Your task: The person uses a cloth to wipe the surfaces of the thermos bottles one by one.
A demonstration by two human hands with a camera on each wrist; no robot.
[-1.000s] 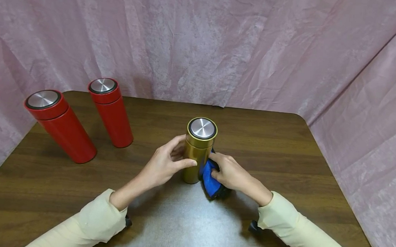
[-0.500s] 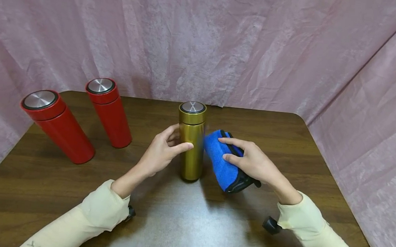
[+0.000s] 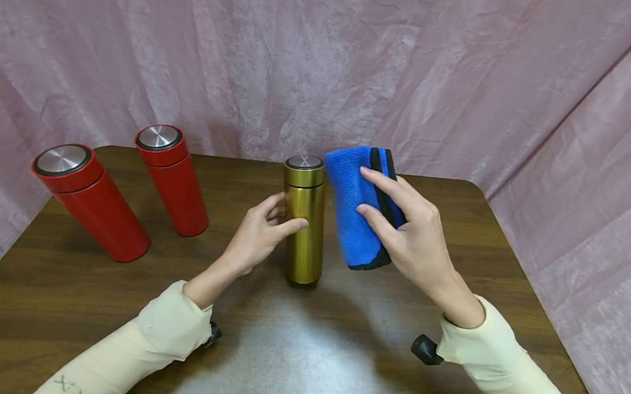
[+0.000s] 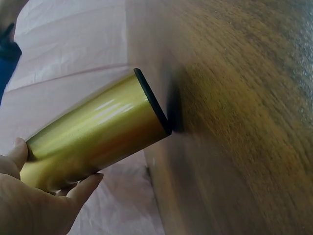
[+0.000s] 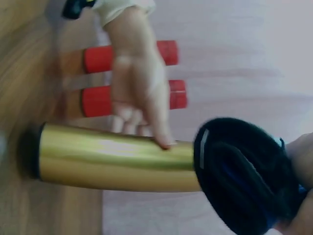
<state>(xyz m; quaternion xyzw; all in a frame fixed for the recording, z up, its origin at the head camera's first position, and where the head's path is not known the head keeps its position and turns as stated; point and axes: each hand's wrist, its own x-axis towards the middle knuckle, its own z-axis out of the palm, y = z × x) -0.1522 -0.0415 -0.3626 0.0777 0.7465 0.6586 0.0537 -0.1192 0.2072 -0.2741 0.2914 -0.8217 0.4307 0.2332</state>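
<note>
A gold thermos bottle (image 3: 306,255) with a brushed silver lid top stands near the middle of the table, and my left hand (image 3: 254,237) grips its upper body from the left. The left wrist view has its dark base (image 4: 155,105) tilted at the table surface, one edge close to the wood. My right hand (image 3: 421,237) holds a folded blue cloth (image 3: 349,194) with black trim, raised to the right of the bottle's upper part. In the right wrist view the cloth (image 5: 234,181) overlaps the lid end of the bottle (image 5: 117,156) and hides it.
Two red thermos bottles stand on the left of the wooden table (image 3: 474,248): a front one (image 3: 113,217) and a rear one (image 3: 177,194). A pink curtain (image 3: 327,66) hangs behind the table and along its sides.
The right hand has drawn the cloth away from the bottle's lower right side and lifted it beside the lid. The gold bottle's top has tipped away and slightly left; the left hand keeps its grip.
</note>
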